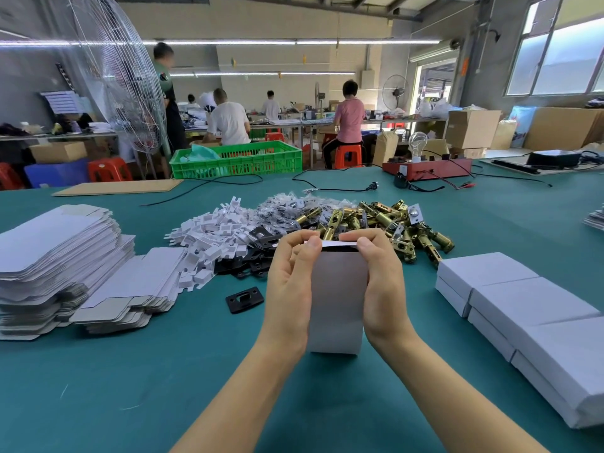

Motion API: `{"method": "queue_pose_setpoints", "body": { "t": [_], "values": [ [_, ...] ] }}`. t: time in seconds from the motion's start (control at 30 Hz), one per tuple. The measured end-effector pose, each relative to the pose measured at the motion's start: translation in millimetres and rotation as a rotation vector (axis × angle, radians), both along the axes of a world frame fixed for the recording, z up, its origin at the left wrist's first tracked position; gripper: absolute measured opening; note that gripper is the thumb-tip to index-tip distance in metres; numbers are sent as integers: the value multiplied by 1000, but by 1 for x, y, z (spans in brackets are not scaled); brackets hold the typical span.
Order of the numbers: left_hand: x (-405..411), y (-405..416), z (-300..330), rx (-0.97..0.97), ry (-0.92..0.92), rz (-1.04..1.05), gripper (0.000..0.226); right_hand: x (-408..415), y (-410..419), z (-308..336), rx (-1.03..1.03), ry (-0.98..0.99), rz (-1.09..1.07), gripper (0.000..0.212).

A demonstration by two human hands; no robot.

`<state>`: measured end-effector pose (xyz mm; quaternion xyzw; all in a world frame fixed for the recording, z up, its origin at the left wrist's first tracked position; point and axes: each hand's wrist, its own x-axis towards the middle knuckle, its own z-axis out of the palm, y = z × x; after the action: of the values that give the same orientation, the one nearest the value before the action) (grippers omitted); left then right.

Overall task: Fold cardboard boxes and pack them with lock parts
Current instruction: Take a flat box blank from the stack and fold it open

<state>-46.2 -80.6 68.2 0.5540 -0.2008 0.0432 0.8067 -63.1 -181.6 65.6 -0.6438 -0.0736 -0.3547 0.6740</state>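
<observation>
box (338, 299) upright between our hands, long axis vertical | left hand (289, 286) and right hand (380, 282) both grasping it, thumbs pinching top flap | brass latches (376, 220) just behind box

No legible text; distant wall sheet (62, 102) perhaps printed.

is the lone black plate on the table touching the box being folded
Apart. The head view shows the black plate lying flat on the green table, with a strip of bare cloth between it and the left hand gripping the box.

Green table (490, 223), flat box blanks (55, 256), brass latches (376, 220), folded boxes (523, 308)
</observation>
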Motion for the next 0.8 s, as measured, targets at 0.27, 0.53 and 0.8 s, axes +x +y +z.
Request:
{"method": "queue_pose_setpoints", "body": {
  "t": [0.27, 0.53, 0.8],
  "values": [
    [5, 0, -7, 67, -43, 63, 12, 0, 3, -4, -13, -29, -38, 13],
    [2, 0, -4, 109, -130, 99, 23, -1, 5, -3, -67, -56, -65, 19],
    [0, -1, -5, 109, -138, 88, 20, 0, 2, -3, -39, -51, -70, 15]
  ]
}}
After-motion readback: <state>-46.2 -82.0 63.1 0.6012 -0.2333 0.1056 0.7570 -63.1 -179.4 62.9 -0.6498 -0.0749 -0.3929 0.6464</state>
